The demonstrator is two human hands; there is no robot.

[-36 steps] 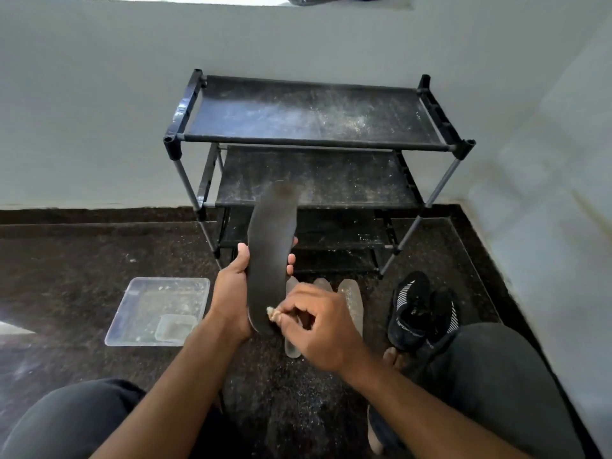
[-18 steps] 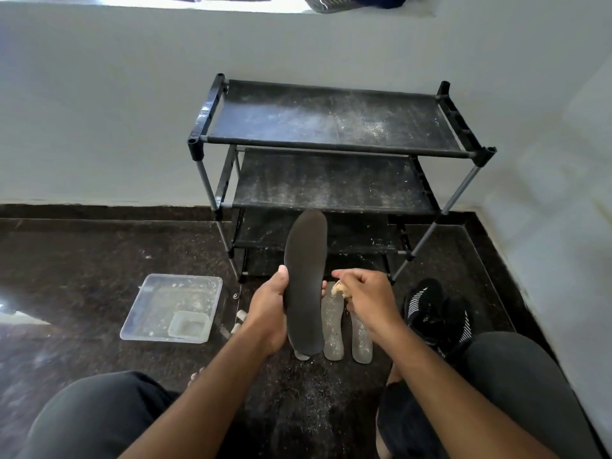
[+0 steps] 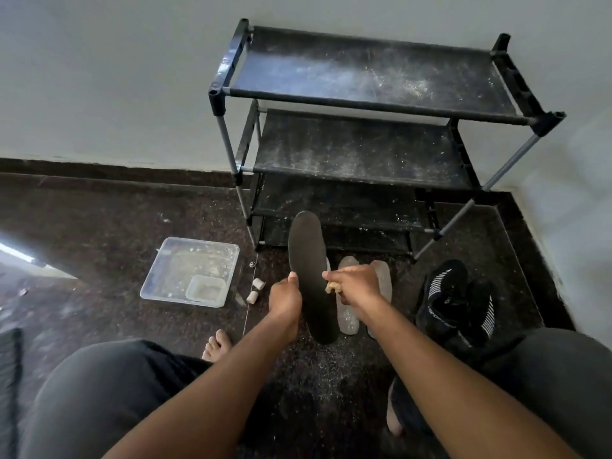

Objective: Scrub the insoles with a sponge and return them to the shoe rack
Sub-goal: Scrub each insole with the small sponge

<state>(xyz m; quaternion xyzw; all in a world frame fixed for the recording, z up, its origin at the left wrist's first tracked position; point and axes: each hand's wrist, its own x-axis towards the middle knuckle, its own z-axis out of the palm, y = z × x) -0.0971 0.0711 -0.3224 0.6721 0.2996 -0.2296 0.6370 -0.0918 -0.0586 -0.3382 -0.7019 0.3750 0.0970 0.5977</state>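
While hands scrub, clear tray [image 3: 172, 260] holds small tub [image 3: 205, 287].

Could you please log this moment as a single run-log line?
step: scrubbing | left hand: holds dark insole upright | right hand: presses sponge to insole | rack: shelves bare | pale insoles: on floor

Dark insole [image 3: 309, 276] upright, tan sponge [image 3: 332, 287] against it.
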